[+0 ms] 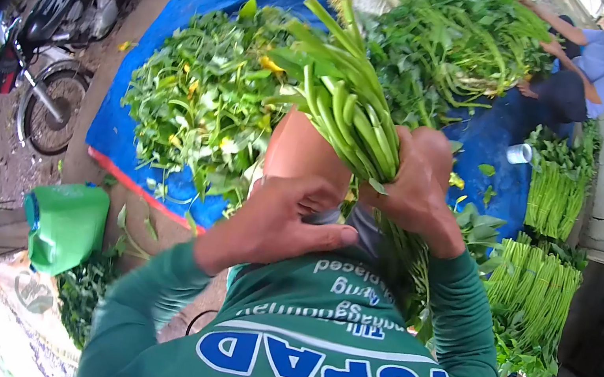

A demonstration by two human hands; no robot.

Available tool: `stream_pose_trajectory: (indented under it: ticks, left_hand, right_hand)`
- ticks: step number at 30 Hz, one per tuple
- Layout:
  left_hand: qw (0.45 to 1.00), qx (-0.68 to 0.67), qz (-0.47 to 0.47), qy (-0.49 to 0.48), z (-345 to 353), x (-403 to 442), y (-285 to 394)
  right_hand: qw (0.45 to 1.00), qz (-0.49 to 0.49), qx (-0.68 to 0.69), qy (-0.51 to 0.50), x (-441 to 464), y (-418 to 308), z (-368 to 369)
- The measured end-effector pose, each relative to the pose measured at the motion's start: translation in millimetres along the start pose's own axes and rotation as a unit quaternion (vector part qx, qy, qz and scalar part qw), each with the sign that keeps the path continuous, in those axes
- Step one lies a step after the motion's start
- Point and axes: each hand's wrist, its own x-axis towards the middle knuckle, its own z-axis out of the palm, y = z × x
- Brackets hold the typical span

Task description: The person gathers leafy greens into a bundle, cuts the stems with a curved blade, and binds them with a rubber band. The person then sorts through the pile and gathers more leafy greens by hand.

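While the left hand (281,217) lies half-curled by the knees (307,148), seemingly empty, the right hand (418,188) wraps closely around a bunch of green vegetable stems (351,109) above them, apparently to keep it together. At left are a motorcycle (58,0) on dirt ground (102,71) and a green plastic jug (68,225); leafy greens (202,92) lie heaped on a blue tarpaulin (116,117), likely for cleanliness; farther right, another person (603,67) sits near stem bundles (538,280).

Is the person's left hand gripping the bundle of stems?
No, the right hand grips the bundle of stems, while the left hand is apart from it.
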Motion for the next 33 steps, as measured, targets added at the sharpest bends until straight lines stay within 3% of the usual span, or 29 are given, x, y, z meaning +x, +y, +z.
stream_pose_trajectory:
  ticks: [2, 4, 6, 7, 9, 12, 14, 16, 18, 20, 23, 26, 28, 30, 33]
  left_hand:
    - [0.97, -0.233, 0.006, 0.063, 23.6, 29.7, 5.2]
    - [0.891, -0.424, 0.1, 0.126, 27.4, 72.0, 25.9]
    - [0.869, -0.448, 0.108, 0.183, 13.4, 98.2, 77.7]
    - [0.845, -0.431, 0.197, 0.246, 9.3, 120.6, 95.5]
    - [0.877, -0.334, 0.276, 0.208, -36.6, 132.3, 143.5]
    - [0.922, -0.124, 0.287, 0.229, -96.2, 98.7, 229.6]
    - [0.938, -0.021, 0.289, 0.19, -119.8, 90.1, 249.1]
    - [0.965, 0.079, 0.229, 0.102, -125.9, 82.8, 243.8]
    - [0.989, 0.091, 0.115, -0.032, -99.2, 79.4, 211.8]
    - [0.977, -0.084, -0.012, -0.195, -52.6, 80.7, 142.3]
    - [0.951, -0.196, -0.072, -0.228, 51.3, 83.5, 44.6]
    - [0.939, -0.161, -0.071, -0.296, 103.1, 99.8, 23.8]
    - [0.941, -0.097, -0.084, -0.314, 115.8, 107.5, 17.3]
    - [0.945, 0.032, -0.133, -0.297, 120.2, 108.4, 6.3]
    - [0.942, 0.116, -0.163, -0.268, 120.6, 107.3, -1.7]
  right_hand:
    - [0.997, -0.042, -0.058, 0.031, 0.6, -20.6, -18.0]
    - [0.989, -0.081, -0.103, 0.074, 2.6, -37.8, -28.3]
    - [0.976, -0.099, -0.087, 0.175, 9.8, -73.1, -39.4]
    - [0.954, -0.171, -0.087, 0.228, 20.1, -89.6, -49.4]
    - [0.907, -0.277, -0.072, 0.31, 37.5, -131.7, -65.3]
    - [0.912, -0.339, -0.055, 0.224, 34.0, -190.6, -84.2]
    - [0.923, -0.339, -0.037, 0.177, 19.2, -195.7, -80.7]
    - [0.942, -0.305, -0.029, 0.138, -6.4, -180.4, -71.5]
    - [0.979, -0.19, -0.042, 0.059, -42.9, -137.2, -48.0]
    - [0.993, -0.102, 0.025, -0.05, -87.1, -61.2, -6.9]
    - [0.981, 0.022, 0.18, -0.074, -145.5, 3.0, 15.0]
    - [0.981, 0.127, 0.142, -0.031, -188.3, 34.6, 5.2]
    - [0.994, 0.102, 0.037, -0.012, -203.8, 40.6, -17.6]
    - [0.969, 0.193, 0.153, -0.005, -206.6, 32.8, -47.0]
    - [0.974, 0.007, -0.052, 0.219, -184.3, 36.4, -39.5]
